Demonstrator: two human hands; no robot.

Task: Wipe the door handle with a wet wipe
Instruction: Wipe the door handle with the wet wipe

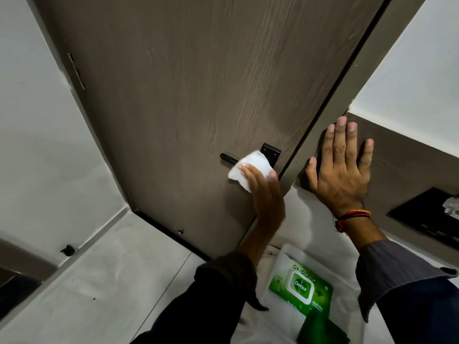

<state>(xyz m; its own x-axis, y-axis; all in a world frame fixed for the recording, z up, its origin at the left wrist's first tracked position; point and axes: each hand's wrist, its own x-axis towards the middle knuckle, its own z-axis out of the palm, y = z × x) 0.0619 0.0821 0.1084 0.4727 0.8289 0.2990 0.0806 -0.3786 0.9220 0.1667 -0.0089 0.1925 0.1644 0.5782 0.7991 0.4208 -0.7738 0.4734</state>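
A black lever door handle point(227, 158) with a square black plate point(271, 151) sits on the brown wooden door point(198, 95), near its right edge. My left hand point(263, 192) grips a white wet wipe point(250, 167) and presses it over the middle of the lever; only the lever's left tip and the plate show. My right hand point(340, 170) rests flat with fingers spread on the brown door frame, just right of the door's edge.
A green Dettol wipe pack point(300, 291) lies in a white tray point(275, 264) on a white surface below my arms, with a green cloth point(320, 328) beside it. A black panel point(427, 214) is on the right wall. A doorstop point(68, 250) sits low left.
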